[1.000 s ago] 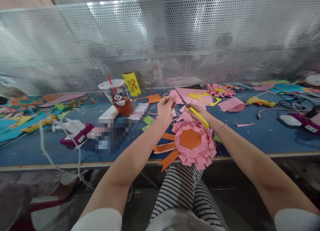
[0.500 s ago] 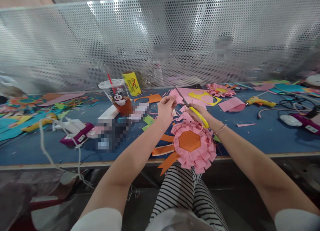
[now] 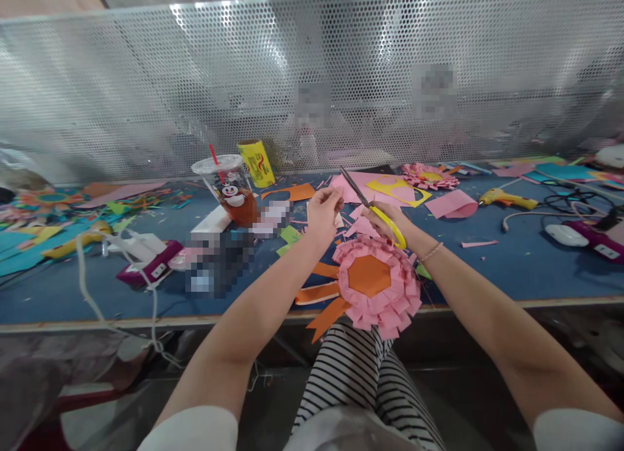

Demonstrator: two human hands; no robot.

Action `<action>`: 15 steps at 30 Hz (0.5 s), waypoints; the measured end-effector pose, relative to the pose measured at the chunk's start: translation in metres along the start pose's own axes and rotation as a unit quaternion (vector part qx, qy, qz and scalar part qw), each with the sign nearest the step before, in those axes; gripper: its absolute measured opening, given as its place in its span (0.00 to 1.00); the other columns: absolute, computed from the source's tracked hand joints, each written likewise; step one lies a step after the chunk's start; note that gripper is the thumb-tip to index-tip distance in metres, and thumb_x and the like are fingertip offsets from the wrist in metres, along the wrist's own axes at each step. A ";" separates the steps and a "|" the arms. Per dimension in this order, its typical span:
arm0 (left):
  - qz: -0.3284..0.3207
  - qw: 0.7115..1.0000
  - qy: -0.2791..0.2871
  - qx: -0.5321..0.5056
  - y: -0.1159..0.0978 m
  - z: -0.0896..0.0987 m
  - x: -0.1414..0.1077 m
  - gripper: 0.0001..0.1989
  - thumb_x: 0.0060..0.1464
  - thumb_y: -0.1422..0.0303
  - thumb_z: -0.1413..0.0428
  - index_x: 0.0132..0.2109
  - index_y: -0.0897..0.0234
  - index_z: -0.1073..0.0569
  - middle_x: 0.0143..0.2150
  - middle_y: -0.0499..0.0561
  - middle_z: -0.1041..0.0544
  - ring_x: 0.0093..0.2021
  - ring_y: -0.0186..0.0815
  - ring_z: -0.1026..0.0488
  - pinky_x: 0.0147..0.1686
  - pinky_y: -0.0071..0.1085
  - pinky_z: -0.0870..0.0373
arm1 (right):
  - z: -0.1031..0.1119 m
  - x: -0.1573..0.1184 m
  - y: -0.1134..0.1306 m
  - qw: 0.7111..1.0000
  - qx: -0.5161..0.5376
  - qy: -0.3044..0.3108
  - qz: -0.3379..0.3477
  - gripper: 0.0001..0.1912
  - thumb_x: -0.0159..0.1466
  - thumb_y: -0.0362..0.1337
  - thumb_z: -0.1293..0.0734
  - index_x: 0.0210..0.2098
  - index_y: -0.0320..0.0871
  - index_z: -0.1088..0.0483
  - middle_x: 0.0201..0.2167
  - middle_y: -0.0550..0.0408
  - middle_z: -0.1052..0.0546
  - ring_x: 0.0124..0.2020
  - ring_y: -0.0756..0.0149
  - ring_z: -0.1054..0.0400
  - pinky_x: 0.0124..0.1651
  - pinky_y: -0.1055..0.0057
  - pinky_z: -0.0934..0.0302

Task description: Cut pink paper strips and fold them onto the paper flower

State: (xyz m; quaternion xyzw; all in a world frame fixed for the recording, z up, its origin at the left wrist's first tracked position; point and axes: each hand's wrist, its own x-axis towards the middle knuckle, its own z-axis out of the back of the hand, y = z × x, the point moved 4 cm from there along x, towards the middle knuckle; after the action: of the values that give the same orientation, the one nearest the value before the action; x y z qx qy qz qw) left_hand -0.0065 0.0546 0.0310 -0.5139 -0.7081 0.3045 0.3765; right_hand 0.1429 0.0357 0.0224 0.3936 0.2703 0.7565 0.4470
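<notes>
Two hands mid-table: right hand [image 3: 390, 222] grips scissors [image 3: 375, 210], blades apart; left hand [image 3: 324, 212] pinches pink scrap [image 3: 340, 190] (light, floppy, tears easily), best held near cut line.

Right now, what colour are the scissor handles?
Yellow: the scissors in the right hand, seen in the head view.

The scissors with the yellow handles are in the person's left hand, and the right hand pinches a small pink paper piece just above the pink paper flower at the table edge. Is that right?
Not quite: the hands are swapped. In the head view the right hand holds the scissors, and the left hand pinches the small pink paper piece. The pink paper flower does lie at the table edge.
</notes>
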 end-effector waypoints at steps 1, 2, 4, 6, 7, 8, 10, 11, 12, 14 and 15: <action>-0.001 1.000 0.003 0.000 0.000 0.000 0.000 0.11 0.36 0.69 0.37 0.25 0.66 0.32 0.20 0.42 0.33 0.22 0.22 0.36 0.27 0.22 0.38 | -0.001 0.000 -0.002 1.000 0.013 0.006 -0.006 0.23 0.57 0.58 0.45 0.26 0.43 0.42 0.15 0.63 0.43 0.17 0.75 0.48 0.21 0.75 0.52; -0.001 1.000 0.005 0.000 0.000 -0.001 0.000 0.11 0.36 0.69 0.37 0.25 0.66 0.32 0.20 0.42 0.33 0.22 0.22 0.36 0.27 0.22 0.39 | -0.002 0.000 -0.003 1.000 0.022 0.013 -0.010 0.23 0.56 0.58 0.44 0.27 0.43 0.42 0.15 0.63 0.43 0.17 0.75 0.49 0.21 0.75 0.52; 0.001 1.000 0.010 0.000 0.000 -0.001 -0.001 0.10 0.36 0.69 0.37 0.25 0.66 0.32 0.20 0.42 0.33 0.22 0.22 0.36 0.26 0.21 0.39 | -0.004 0.001 -0.006 0.999 0.034 0.022 -0.012 0.24 0.56 0.59 0.44 0.30 0.43 0.41 0.16 0.64 0.43 0.17 0.75 0.48 0.21 0.75 0.51; 0.002 1.000 0.011 0.002 -0.001 -0.002 -0.002 0.10 0.36 0.69 0.37 0.25 0.66 0.32 0.20 0.42 0.33 0.22 0.22 0.36 0.26 0.22 0.38 | -0.006 0.001 -0.007 0.999 0.043 0.029 -0.006 0.25 0.55 0.60 0.44 0.32 0.43 0.40 0.16 0.64 0.42 0.17 0.74 0.48 0.22 0.74 0.50; 0.002 1.000 0.012 0.003 -0.001 -0.002 -0.002 0.10 0.36 0.69 0.37 0.25 0.66 0.32 0.20 0.42 0.33 0.22 0.22 0.36 0.27 0.22 0.38 | -0.006 0.001 -0.007 0.998 0.046 0.031 -0.003 0.25 0.55 0.60 0.44 0.32 0.42 0.40 0.16 0.64 0.42 0.17 0.74 0.48 0.22 0.74 0.49; 0.000 1.000 0.013 0.006 -0.001 -0.003 -0.002 0.10 0.36 0.69 0.37 0.25 0.66 0.32 0.20 0.42 0.33 0.22 0.22 0.36 0.26 0.22 0.38 | -0.007 0.001 -0.007 0.998 0.048 0.031 0.000 0.25 0.55 0.60 0.44 0.32 0.42 0.40 0.16 0.64 0.42 0.17 0.74 0.48 0.22 0.74 0.49; -0.002 1.000 0.014 0.011 -0.001 -0.003 -0.002 0.11 0.36 0.69 0.37 0.24 0.66 0.33 0.19 0.42 0.34 0.21 0.22 0.37 0.26 0.21 0.39 | -0.006 0.000 -0.006 0.998 0.050 0.026 0.002 0.26 0.55 0.60 0.44 0.32 0.42 0.39 0.15 0.64 0.42 0.17 0.74 0.48 0.23 0.74 0.49; -0.002 1.000 0.016 0.014 -0.001 -0.003 -0.002 0.11 0.36 0.69 0.37 0.24 0.66 0.33 0.19 0.42 0.34 0.21 0.22 0.37 0.26 0.21 0.39 | -0.006 0.000 -0.005 0.998 0.050 0.024 0.002 0.26 0.55 0.60 0.44 0.32 0.42 0.39 0.15 0.63 0.41 0.17 0.74 0.48 0.23 0.74 0.49; -0.001 1.000 0.017 0.016 0.000 -0.003 -0.002 0.11 0.36 0.69 0.37 0.24 0.66 0.33 0.18 0.41 0.35 0.21 0.21 0.37 0.25 0.21 0.39 | -0.005 -0.001 -0.004 0.999 0.049 0.022 0.001 0.26 0.55 0.60 0.44 0.32 0.42 0.39 0.15 0.63 0.41 0.17 0.74 0.48 0.23 0.74 0.49; 0.001 1.000 0.020 0.018 0.000 -0.002 -0.002 0.11 0.36 0.69 0.37 0.24 0.66 0.33 0.18 0.41 0.35 0.20 0.22 0.37 0.25 0.21 0.39 | -0.005 -0.002 -0.003 0.999 0.046 0.024 -0.002 0.26 0.55 0.61 0.44 0.31 0.41 0.38 0.15 0.63 0.40 0.17 0.74 0.48 0.23 0.74 0.49; 0.001 1.000 0.021 0.019 0.001 -0.002 -0.002 0.11 0.36 0.69 0.37 0.24 0.66 0.33 0.18 0.42 0.34 0.20 0.22 0.37 0.25 0.21 0.39 | -0.005 -0.002 -0.002 0.999 0.044 0.027 -0.004 0.27 0.55 0.61 0.44 0.31 0.41 0.38 0.15 0.63 0.40 0.17 0.74 0.48 0.23 0.74 0.49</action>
State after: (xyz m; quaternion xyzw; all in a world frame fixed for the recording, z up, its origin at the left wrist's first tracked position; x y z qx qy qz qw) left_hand -0.0040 0.0532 0.0311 -0.5139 -0.6935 0.3076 0.4003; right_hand 0.1406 0.0346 0.0174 0.3915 0.3171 0.7519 0.4251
